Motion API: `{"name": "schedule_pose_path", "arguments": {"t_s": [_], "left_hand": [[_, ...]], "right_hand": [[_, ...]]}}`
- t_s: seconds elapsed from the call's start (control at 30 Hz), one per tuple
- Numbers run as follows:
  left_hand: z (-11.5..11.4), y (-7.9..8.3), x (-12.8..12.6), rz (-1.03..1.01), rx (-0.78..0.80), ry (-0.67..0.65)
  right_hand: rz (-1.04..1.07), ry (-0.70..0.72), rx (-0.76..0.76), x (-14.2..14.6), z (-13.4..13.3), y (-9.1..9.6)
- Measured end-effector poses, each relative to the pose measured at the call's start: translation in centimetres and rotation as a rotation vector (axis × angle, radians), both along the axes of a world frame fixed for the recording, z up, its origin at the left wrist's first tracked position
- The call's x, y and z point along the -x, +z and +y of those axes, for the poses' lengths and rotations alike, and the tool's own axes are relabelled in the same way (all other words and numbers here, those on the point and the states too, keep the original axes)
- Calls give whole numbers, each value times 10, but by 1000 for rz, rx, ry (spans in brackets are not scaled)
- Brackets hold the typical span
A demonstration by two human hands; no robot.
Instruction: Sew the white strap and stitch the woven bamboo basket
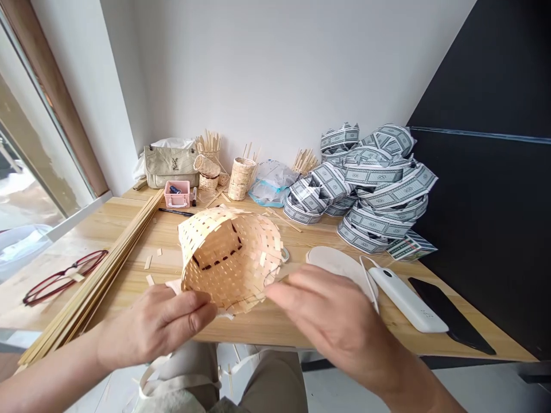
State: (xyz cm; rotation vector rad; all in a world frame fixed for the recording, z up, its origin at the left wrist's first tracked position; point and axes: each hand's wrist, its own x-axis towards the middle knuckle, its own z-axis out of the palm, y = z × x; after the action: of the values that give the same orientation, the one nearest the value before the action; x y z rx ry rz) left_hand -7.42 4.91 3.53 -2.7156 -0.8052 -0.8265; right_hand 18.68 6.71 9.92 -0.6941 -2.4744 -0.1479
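A pale woven bamboo hat lies tilted over the table's front part, its hollow side facing me. A broken line of dark strip runs round the inside of its crown. My left hand is closed on the hat's near left rim, fingers outside and below the edge. At the near right rim, my right hand is closed in a pinch with the fingertips close to the weave. A thin strand curves beside those fingertips; whether a needle is there too is too small to tell.
Long bamboo strips lie along the left, near red glasses. A pink box, small woven baskets and a handbag stand behind. On the right are patterned band rolls, a white power bank and a black phone.
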Motion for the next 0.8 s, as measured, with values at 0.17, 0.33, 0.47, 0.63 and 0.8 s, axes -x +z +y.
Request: {"name": "schedule_pose_path", "arguments": {"t_s": [0.17,0.33,0.47,0.63,0.8], "left_hand": [[-2,1,2,18,35,-3],[-8,7,0,18,5,51],[-8,10,-1,17,-13,53],[-5,6,0,5,12,22],[-5,4,1,14,9,50]], "right_hand": [[-184,29,-76,15,3,-9],[-265,71,-75,20,8,-14],[-281,92,-71,21,8,-15],[-308,93,-56,22,9,-16],[-343,84,-34,22,9,-18]]}}
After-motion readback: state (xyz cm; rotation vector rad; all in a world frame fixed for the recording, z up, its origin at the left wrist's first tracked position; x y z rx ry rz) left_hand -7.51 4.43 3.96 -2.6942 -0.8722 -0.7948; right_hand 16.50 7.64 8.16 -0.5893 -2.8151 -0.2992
